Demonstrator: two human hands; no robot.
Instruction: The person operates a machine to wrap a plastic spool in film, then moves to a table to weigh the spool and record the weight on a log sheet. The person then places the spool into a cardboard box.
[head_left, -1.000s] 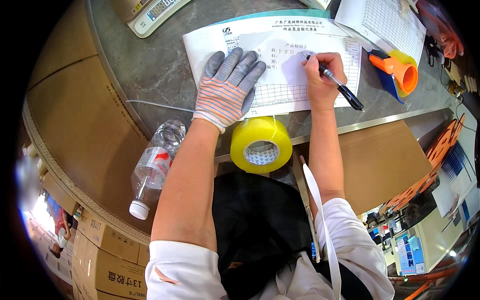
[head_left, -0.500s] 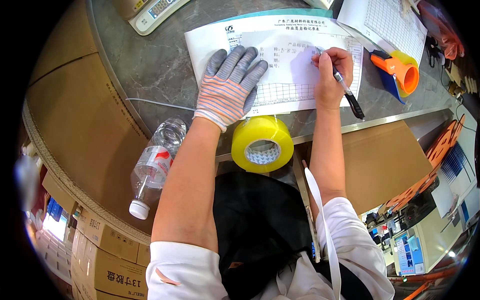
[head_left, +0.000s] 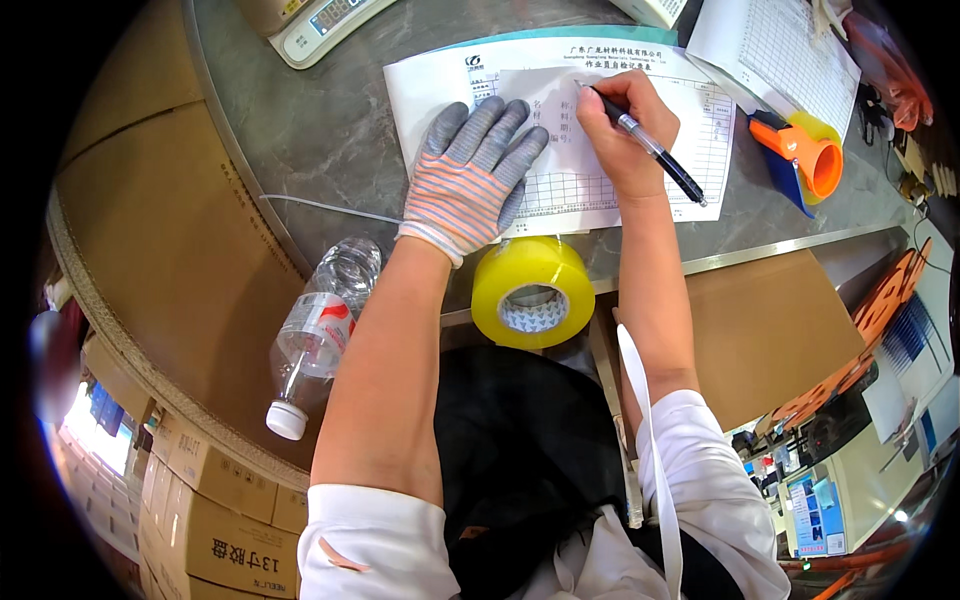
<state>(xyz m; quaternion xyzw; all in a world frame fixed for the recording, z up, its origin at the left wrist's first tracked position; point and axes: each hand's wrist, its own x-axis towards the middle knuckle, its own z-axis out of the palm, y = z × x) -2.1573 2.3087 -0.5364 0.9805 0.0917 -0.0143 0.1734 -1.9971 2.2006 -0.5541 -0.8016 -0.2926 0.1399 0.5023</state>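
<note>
Head view: black pen point(head_left: 650, 148), pinched in the right hand point(head_left: 625, 130), got moved leftward on the paper form point(head_left: 560, 190); knit-gloved left hand point(head_left: 470, 180) pressed flat, fingers spread.

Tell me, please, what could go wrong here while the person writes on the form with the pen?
1. The yellow tape roll sits at the table edge, between the forearms; an elbow move might knock it off.
2. The plastic water bottle lies on its side on the cardboard beside the left arm and could roll away.
3. The gloved left hand pins the printed form; if it lifts, the right hand with the pen may drag the sheet.
</note>
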